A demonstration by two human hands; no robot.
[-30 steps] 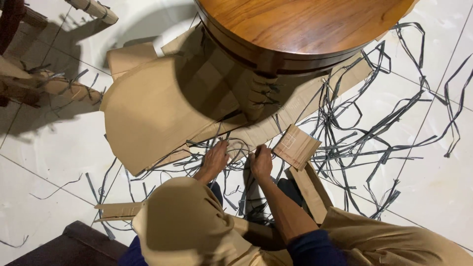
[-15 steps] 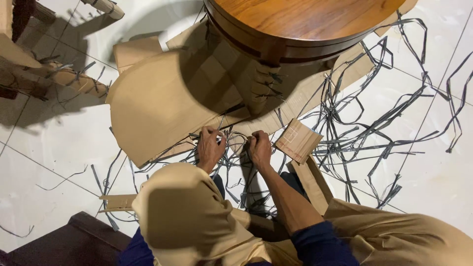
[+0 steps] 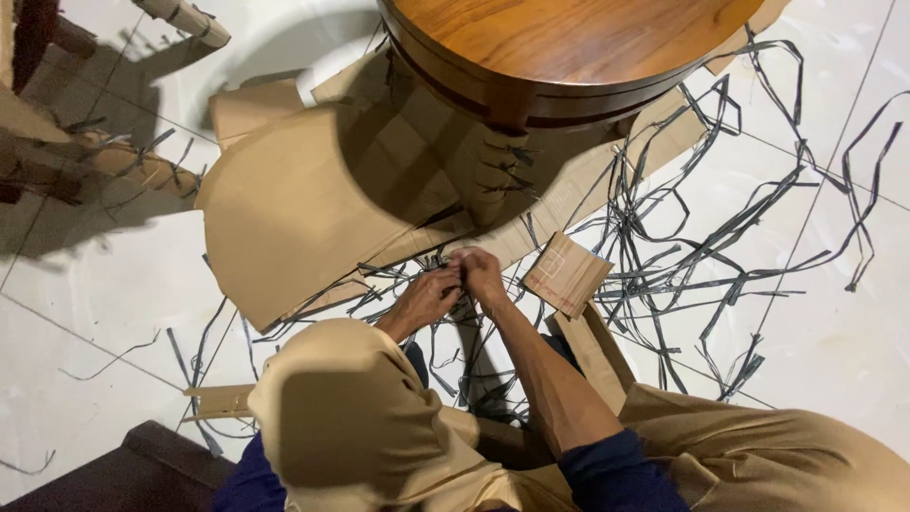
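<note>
Dark, thin plastic strapping strips [image 3: 445,270] lie pinched between left hand [image 3: 428,296] and right hand [image 3: 482,273], fingertips pressed together over flat brown cardboard sheet [image 3: 303,209].

Large brown cardboard sheet [image 3: 313,204]: flattened, lying on floor left of round wooden table [image 3: 569,38], partly under it. Small square cardboard piece [image 3: 566,275]: tan, red line markings, below table, tilted. Narrow cardboard strip [image 3: 220,401]: far below-left of table. No labels, signs, screens.
</note>
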